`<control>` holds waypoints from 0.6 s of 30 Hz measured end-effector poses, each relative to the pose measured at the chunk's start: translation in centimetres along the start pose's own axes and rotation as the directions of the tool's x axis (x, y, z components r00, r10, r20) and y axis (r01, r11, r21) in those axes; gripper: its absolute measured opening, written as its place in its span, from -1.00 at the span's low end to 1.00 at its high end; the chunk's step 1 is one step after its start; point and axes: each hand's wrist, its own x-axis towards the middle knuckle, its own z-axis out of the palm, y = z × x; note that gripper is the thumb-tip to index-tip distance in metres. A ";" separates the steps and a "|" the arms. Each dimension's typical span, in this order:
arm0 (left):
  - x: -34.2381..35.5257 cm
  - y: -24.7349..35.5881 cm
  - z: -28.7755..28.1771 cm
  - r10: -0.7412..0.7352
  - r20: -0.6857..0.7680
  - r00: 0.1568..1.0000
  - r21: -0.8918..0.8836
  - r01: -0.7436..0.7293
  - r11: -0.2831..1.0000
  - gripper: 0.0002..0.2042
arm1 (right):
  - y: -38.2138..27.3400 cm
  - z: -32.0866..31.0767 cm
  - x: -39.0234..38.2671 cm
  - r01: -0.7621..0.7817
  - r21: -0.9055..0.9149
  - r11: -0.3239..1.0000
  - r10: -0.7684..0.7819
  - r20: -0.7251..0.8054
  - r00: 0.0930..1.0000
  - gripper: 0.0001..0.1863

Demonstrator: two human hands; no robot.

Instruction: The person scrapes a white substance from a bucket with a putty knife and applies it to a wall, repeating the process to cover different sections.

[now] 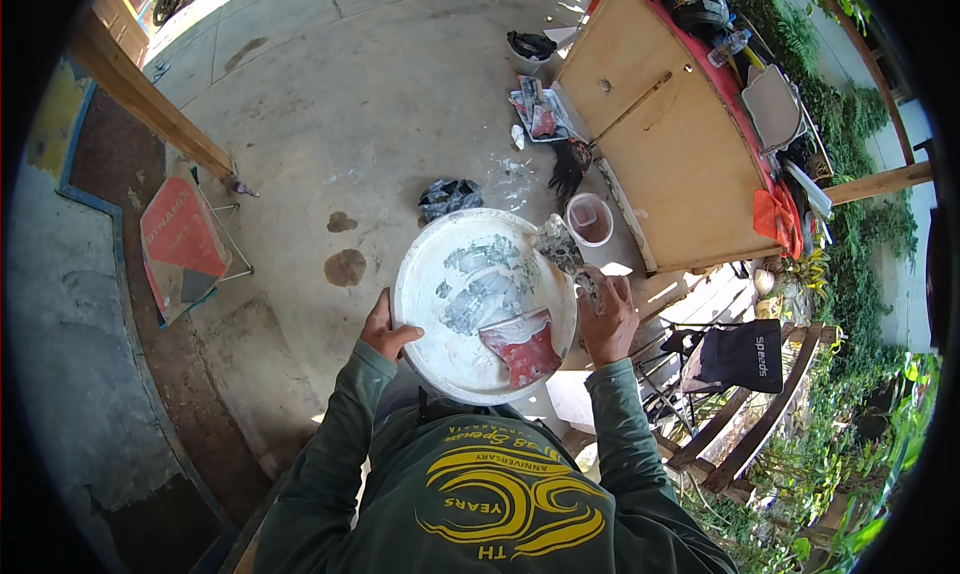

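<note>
The round white tray (425, 346) is held in front of the person's body, its smeared inner face turned up toward the head; being nearly circular, it is about as long as it is broad. The left hand (384, 330) grips its left rim — thumb laid over the edge onto the upper face, the other fingers mostly hidden. On the tray's near right part lies a red scraper (528, 352), its wide, white-caked edge pointing away from the person and a little to the left; that edge runs aslant, its right end farther out than its left. The right hand (608, 319) is closed around the near end of a grey-smeared thing (556, 242), whose exact kind I cannot make out. Its long axis slopes outward and to the left from the fingers, the far end at the tray's far right rim — whether it touches there I cannot tell. Just beyond that end, a clear tub (590, 220) stands on the concrete floor (300, 124), near a tan wooden panel (650, 124). A crumpled black bag (450, 198) lies past the tray's far edge.
</note>
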 end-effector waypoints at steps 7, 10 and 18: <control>-0.1 2.6 -0.3 -0.082 0.020 0.996 0.018 0.081 0.997 -0.34 | -0.6 2.2 2.7 0.138 0.127 0.982 -0.138 -0.005 0.990 -0.61; 0.4 2.5 -0.3 -0.087 0.062 0.994 0.058 0.084 0.995 -0.38 | -2.0 2.5 4.0 0.178 0.202 0.963 -0.182 0.002 0.983 -0.58; 1.8 4.3 -1.8 -0.053 0.169 0.984 0.078 0.040 0.996 -0.36 | -3.5 2.6 7.4 0.376 0.235 0.896 -0.393 0.030 0.919 -0.61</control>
